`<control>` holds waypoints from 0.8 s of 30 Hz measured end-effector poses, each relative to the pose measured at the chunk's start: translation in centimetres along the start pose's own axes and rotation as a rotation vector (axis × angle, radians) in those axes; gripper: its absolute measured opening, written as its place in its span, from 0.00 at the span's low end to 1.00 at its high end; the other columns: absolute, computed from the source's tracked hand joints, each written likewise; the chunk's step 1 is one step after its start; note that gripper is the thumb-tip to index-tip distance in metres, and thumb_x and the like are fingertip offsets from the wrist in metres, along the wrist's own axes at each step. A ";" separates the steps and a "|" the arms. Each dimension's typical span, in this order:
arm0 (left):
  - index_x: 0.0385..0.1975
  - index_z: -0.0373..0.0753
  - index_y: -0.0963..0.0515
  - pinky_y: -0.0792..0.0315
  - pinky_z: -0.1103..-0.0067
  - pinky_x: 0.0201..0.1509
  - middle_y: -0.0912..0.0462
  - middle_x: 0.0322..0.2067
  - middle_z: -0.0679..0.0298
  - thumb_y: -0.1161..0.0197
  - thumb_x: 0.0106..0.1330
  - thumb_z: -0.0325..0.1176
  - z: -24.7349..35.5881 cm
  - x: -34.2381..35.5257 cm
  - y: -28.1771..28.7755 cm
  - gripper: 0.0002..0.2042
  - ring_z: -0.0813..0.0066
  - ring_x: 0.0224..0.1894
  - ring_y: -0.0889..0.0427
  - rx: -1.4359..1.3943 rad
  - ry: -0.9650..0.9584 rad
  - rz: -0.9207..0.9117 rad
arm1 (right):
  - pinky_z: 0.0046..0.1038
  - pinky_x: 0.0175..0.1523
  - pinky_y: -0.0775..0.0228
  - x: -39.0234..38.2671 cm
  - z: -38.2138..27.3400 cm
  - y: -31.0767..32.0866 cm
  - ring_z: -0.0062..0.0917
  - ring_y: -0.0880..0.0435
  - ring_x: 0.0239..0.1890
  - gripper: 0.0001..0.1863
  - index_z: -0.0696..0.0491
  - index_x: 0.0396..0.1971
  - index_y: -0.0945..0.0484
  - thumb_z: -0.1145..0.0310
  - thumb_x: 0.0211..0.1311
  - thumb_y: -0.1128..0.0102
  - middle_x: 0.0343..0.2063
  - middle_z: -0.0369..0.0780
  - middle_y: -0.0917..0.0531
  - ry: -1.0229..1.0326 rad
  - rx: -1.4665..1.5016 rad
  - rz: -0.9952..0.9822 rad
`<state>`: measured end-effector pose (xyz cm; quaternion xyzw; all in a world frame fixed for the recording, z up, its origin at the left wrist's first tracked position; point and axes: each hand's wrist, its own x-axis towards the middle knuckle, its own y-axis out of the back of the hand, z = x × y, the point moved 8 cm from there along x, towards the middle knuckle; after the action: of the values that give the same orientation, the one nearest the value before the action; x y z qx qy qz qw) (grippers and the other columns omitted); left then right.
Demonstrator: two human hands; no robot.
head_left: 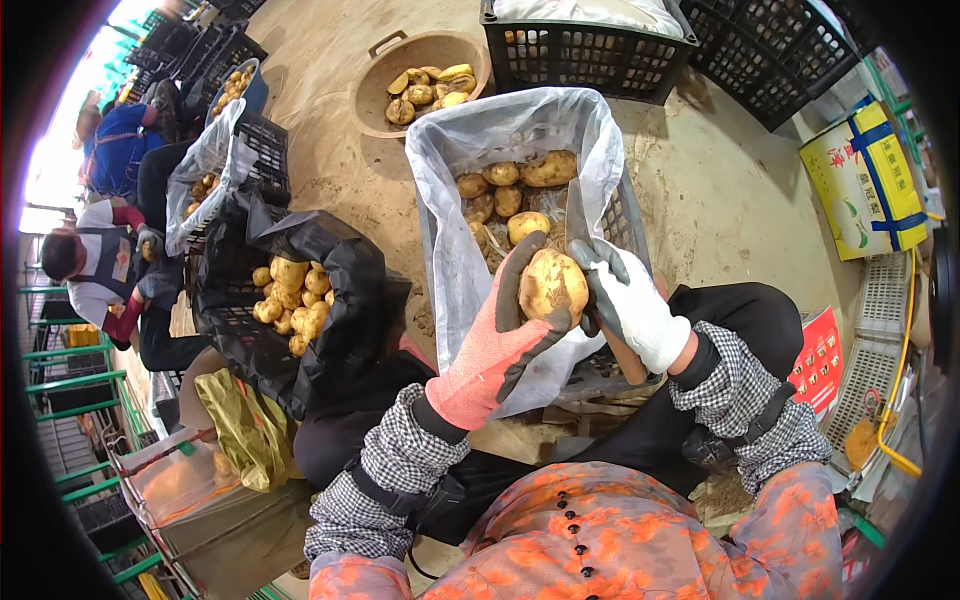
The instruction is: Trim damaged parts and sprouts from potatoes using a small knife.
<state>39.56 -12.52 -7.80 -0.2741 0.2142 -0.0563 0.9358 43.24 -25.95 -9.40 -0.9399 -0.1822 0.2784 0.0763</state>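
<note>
pink-gloved left hand (490,345), frame centre: fingers holding a potato (553,287); white-gloved right hand (640,315): fingers around a brown handle (628,362).

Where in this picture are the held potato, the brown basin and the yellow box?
Held potato (554,287): head view, middle of its exposed side.
Brown basin (425,51): head view, bare inner wall, far side.
Yellow box (842,190): head view, panel left of the blue strap.
</note>
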 end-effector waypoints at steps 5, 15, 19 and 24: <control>0.66 0.39 0.42 0.32 0.73 0.62 0.33 0.57 0.61 0.33 0.50 0.22 1.6 -0.5 0.8 0.40 0.69 0.59 0.29 0.045 -0.161 0.081 | 0.18 0.23 0.36 -0.7 -3.8 -0.2 0.18 0.28 0.16 0.17 0.61 0.33 0.27 0.59 0.68 0.46 0.20 0.37 0.25 0.236 -0.011 -0.056; 0.63 0.43 0.41 0.26 0.83 0.45 0.29 0.52 0.64 0.37 0.50 0.16 2.6 -1.0 0.4 0.37 0.78 0.48 0.25 0.294 -0.090 0.133 | 0.23 0.25 0.38 -2.1 -4.6 -3.0 0.16 0.30 0.19 0.24 0.56 0.30 0.26 0.48 0.70 0.52 0.18 0.32 0.25 0.364 -0.600 -0.195; 0.63 0.41 0.41 0.26 0.83 0.47 0.31 0.55 0.63 0.38 0.51 0.17 2.6 -1.0 0.0 0.36 0.77 0.52 0.28 0.291 -0.105 0.137 | 0.23 0.23 0.38 -1.8 -2.4 -2.6 0.16 0.28 0.18 0.22 0.56 0.32 0.26 0.50 0.70 0.50 0.19 0.33 0.25 0.065 -0.401 -0.233; 0.64 0.38 0.40 0.32 0.76 0.59 0.33 0.57 0.59 0.38 0.49 0.18 4.5 -0.9 -0.6 0.37 0.71 0.58 0.32 0.457 -0.385 0.073 | 0.19 0.20 0.39 -2.0 -2.5 -2.2 0.15 0.28 0.19 0.18 0.53 0.36 0.26 0.51 0.69 0.49 0.18 0.33 0.27 0.016 -0.068 -0.198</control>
<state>40.74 -10.61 -3.73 -0.0540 0.0242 -0.0164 0.9981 42.45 -24.77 -5.78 -0.9216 -0.2830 0.2556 0.0727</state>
